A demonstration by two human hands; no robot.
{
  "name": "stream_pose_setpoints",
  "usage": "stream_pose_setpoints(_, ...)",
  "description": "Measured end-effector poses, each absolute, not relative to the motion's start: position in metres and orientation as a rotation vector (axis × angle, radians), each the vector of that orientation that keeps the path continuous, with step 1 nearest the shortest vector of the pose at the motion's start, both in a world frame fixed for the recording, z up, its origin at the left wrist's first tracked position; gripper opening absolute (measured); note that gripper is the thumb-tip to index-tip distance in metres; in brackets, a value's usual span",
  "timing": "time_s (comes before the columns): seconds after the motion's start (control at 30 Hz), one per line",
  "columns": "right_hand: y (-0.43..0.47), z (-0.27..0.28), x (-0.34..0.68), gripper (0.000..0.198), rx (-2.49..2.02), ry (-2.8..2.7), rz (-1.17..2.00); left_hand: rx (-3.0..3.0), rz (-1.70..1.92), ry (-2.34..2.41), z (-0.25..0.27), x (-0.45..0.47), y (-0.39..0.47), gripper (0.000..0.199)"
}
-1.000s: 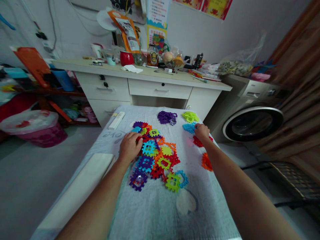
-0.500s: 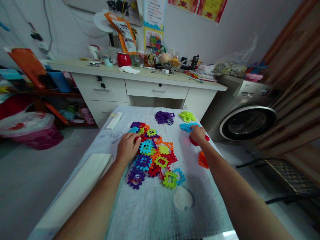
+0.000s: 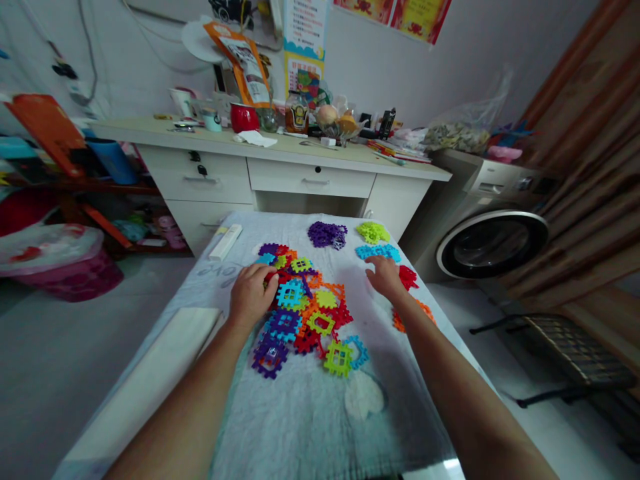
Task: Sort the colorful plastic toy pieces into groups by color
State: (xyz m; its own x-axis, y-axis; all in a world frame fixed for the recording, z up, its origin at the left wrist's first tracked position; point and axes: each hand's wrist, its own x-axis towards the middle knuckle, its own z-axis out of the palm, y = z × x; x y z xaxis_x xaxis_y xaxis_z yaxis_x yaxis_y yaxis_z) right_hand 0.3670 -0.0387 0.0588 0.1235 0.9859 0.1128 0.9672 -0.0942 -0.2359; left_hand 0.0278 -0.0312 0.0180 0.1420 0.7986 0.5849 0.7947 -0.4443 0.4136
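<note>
My left hand (image 3: 253,293) is at the left of the mixed plastic pieces (image 3: 305,303) on the worktop (image 3: 300,420), its fingers' grip unclear; my right hand (image 3: 386,277), fingers parted, is beside the blue pile (image 3: 379,253); my forearm (image 3: 443,357) partly blocks the orange pile (image 3: 427,311); white bar (image 3: 226,243) far left.

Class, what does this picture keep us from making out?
All in the head view:
What the left hand grips, if anything: hidden under it.
Red pile, partly: behind the right hand.
Orange pile, partly: behind the right arm.
Posters: cut off by the top edge.
Chart print: small, blurred.
</note>
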Motion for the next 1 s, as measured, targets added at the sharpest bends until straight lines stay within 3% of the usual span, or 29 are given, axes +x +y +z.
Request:
stream_pose_setpoints(0.13, -0.075, 0.055, 0.337, 0.03, -1.822, -2.188, 0.326, 2.398, 1.209, 1.658, 0.023, 0.03, -0.034, 0.025)
stream_pose_setpoints(0.3, -0.101, 0.039, 0.317, 0.035, -1.642, -2.217, 0.422, 2.469, 1.106, 1.683, 0.034, 0.033, -0.039, 0.027)
stream_pose_setpoints(0.63, -0.099, 0.021, 0.313, 0.024, -1.663, -2.073, 0.392, 2.542, 0.334, 1.728, 0.056, 0.039, -0.061, 0.041)
stream_pose_setpoints(0.87, -0.093, 0.011, 0.312, 0.032, -1.742, -2.008, 0.29, 2.568, 0.252, 1.716, 0.068, 0.041, -0.077, 0.045)
stream_pose_setpoints(1.0, -0.085, 0.011, 0.309, 0.037, -1.84, -2.009, 0.219, 2.562, 0.391, 1.758, 0.057, 0.036, -0.088, 0.053)
